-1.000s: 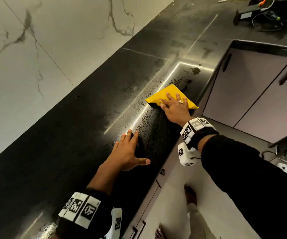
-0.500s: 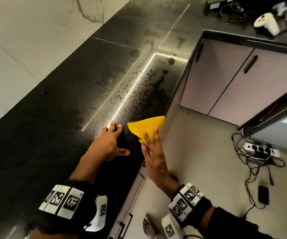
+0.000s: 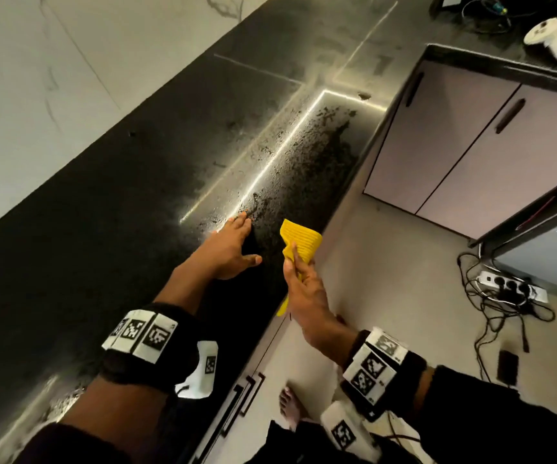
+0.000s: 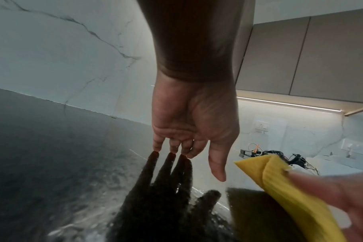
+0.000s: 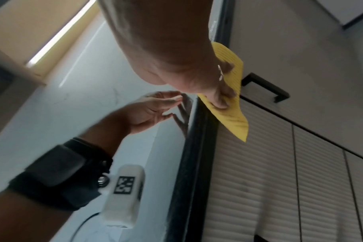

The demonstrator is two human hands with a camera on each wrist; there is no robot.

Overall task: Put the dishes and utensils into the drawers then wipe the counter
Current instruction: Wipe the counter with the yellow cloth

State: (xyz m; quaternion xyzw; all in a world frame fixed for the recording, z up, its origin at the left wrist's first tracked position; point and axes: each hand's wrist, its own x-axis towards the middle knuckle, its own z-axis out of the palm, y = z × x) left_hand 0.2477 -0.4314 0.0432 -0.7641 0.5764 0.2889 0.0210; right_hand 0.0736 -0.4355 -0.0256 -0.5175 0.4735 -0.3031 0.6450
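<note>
cloth (image 3: 299,241): yellow, folded, pinched in R hand (image 3: 307,289), lifted off at counter (image 3: 110,229) front edge; lower end hangs past edge.
R fingers: curled, clamped on cloth.
L hand (image 3: 228,252): fingers straight, together, tips on counter, thumb out.
vs earlier: 1 s ago cloth lay flat under R palm farther along; now pulled back beside L hand, raised. L hand same spot.
counter: wet streaks, dark specks.
unclear: R fingertips hidden behind cloth; far-corner gadgets (image 3: 549,36) blurred.
</note>
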